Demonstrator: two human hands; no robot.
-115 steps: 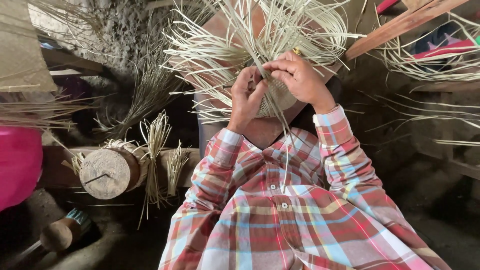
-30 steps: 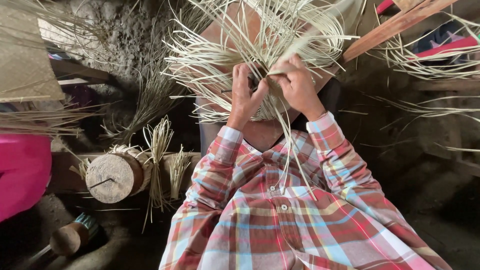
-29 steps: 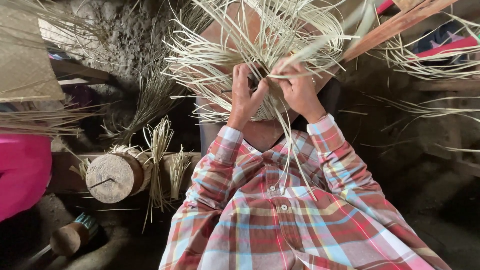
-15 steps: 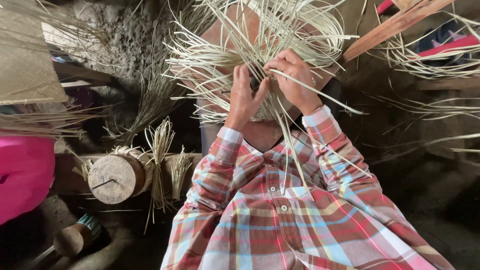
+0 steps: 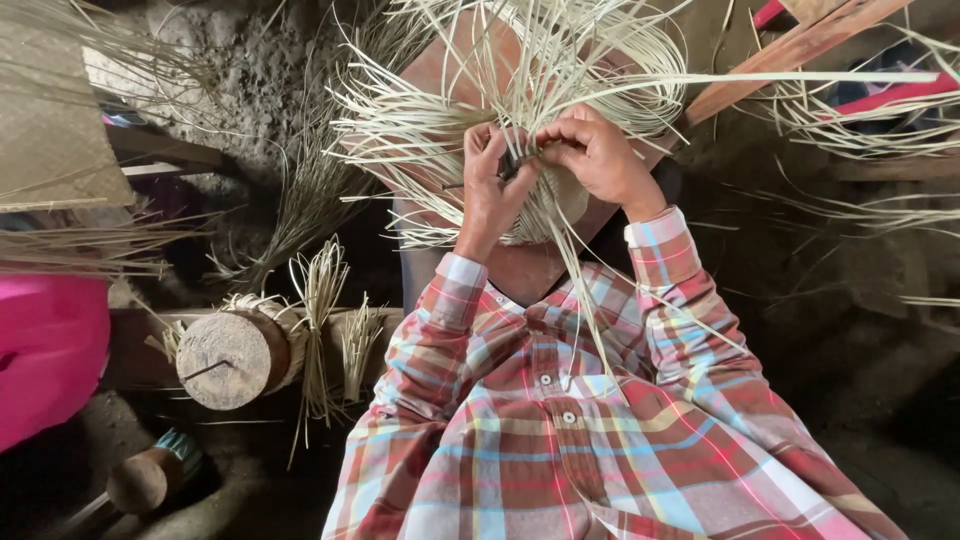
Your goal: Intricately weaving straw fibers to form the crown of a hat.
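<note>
A half-woven piece of pale straw [image 5: 545, 200] rests on my knees, with long loose strands [image 5: 420, 120] fanning out all round it. My left hand [image 5: 490, 190] pinches strands at the woven centre. My right hand [image 5: 595, 155] is closed on a strand right beside it, fingertips almost touching the left. One long strand [image 5: 800, 76] runs from my right hand straight out to the right. Other strands hang down over my plaid shirt [image 5: 560, 430].
A round wooden block [image 5: 232, 358] wrapped in straw lies at the left, with straw bundles [image 5: 322, 310] beside it. A small wooden mallet [image 5: 140, 482] lies lower left. Pink cloth [image 5: 45, 350] is at the left edge, a woven mat [image 5: 50, 110] upper left, wooden slats [image 5: 800, 50] upper right.
My hands have closed in together at the woven centre. A long strand that hung lower right now stretches level to the right from my right hand.
</note>
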